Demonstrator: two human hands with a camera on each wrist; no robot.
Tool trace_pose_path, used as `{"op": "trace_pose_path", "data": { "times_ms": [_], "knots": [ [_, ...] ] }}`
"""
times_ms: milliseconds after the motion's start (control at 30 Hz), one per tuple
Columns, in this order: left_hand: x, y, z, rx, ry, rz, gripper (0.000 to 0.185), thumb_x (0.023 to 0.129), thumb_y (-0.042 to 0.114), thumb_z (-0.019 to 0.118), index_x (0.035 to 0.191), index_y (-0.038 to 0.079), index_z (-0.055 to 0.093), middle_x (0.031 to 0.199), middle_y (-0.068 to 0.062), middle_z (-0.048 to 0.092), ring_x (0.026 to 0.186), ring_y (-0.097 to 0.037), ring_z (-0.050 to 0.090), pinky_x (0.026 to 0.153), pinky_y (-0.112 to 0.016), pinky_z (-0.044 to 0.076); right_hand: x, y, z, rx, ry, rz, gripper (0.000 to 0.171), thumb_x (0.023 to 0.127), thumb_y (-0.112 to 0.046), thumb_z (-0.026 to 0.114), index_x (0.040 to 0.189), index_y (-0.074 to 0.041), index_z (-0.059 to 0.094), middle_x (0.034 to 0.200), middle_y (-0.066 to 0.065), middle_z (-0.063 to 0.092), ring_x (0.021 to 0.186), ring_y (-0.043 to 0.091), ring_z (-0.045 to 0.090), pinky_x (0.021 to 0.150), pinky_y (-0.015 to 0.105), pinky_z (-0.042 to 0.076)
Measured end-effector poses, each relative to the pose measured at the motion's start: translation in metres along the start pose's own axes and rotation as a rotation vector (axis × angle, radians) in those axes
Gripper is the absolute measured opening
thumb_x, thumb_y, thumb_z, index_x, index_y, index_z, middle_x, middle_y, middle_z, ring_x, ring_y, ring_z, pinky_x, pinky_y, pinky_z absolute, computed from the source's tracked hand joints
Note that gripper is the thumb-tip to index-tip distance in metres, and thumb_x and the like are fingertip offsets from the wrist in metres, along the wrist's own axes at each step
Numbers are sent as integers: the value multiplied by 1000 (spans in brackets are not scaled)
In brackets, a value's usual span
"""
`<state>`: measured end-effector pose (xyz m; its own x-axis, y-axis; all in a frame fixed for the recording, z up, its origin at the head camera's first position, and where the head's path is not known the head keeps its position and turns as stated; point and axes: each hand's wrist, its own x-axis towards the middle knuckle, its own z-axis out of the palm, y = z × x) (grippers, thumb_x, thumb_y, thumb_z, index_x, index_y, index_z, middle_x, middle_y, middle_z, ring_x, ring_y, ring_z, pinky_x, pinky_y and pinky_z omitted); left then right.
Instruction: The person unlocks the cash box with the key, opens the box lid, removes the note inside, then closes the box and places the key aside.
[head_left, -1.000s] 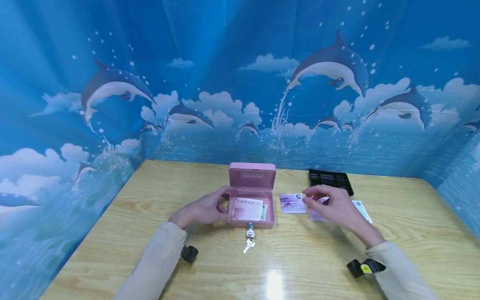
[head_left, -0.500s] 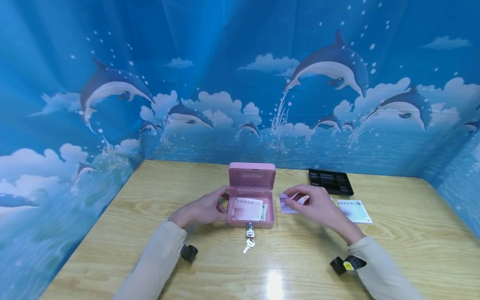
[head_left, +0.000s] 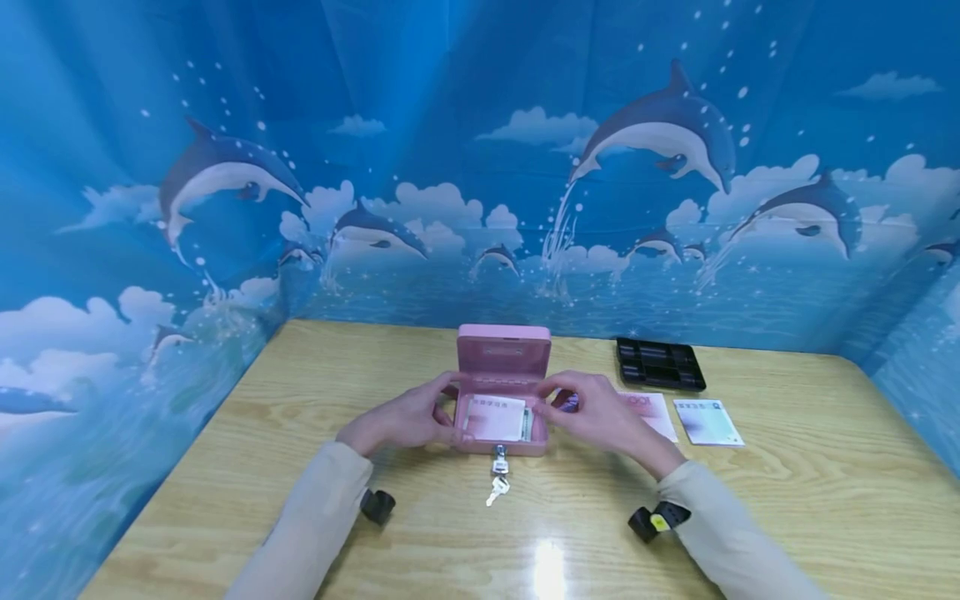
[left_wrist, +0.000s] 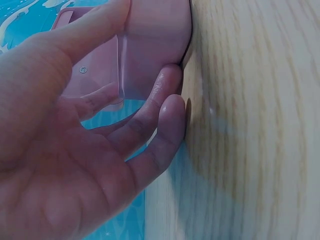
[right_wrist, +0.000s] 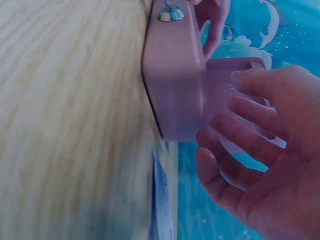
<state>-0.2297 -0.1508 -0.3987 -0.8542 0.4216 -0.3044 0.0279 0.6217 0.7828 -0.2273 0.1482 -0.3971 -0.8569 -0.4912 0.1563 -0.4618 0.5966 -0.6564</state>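
Banknote [head_left: 567, 402] seemingly pinched beside pink cash box [head_left: 502, 392].

This looks like a small made-up play corner, not a real room in a home. A blue cloth [head_left: 480, 167] hangs all around, with jumping dolphins [head_left: 660, 133], white clouds and sea painted on it. It folds at the corners like a curtain. In front of it stands a shiny wooden bench [head_left: 300, 467]. On the bench sit a little pink money box [head_left: 502, 392] with keys [head_left: 497, 487], a black tray [head_left: 660, 364] and some paper money [head_left: 708, 422], like a pretend shop or bank.
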Motion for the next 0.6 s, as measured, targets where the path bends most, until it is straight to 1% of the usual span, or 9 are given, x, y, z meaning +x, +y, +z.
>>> {"op": "trace_pose_path", "data": {
  "times_ms": [133, 300, 467, 600],
  "knots": [
    [1, -1, 0, -7, -11, 12, 89, 84, 20, 84, 157, 31, 34, 153, -10, 47, 100, -16, 65, 80, -32, 57, 4, 0, 7, -4, -43, 14, 28, 95, -26, 72, 120, -11, 74, 105, 0, 75, 84, 9, 67, 72, 22, 55],
    [2, -2, -1, -21, -26, 34, 87, 85, 16, 83, 156, 27, 35, 153, -14, 47, 100, -16, 65, 80, -31, 58, 10, -1, 15, -24, -68, 7, 31, 94, -22, 72, 123, -10, 72, 97, -1, 72, 74, 9, 61, 64, 23, 52],
    [1, -2, -1, 4, -11, 10, 87, 85, 19, 83, 156, 31, 35, 152, -10, 48, 101, -16, 65, 83, -32, 57, 19, -1, 22, -62, -100, -15, 31, 96, -20, 71, 125, -10, 72, 90, -3, 71, 71, 7, 58, 65, 24, 50],
    [1, 0, -1, 29, -3, 8, 88, 85, 22, 84, 157, 31, 34, 152, -9, 48, 102, -16, 64, 84, -32, 57, 24, -1, 26, -87, -113, -26, 31, 95, -19, 71, 124, -8, 72, 85, -4, 70, 69, 6, 56, 64, 23, 47]
  ]
}}
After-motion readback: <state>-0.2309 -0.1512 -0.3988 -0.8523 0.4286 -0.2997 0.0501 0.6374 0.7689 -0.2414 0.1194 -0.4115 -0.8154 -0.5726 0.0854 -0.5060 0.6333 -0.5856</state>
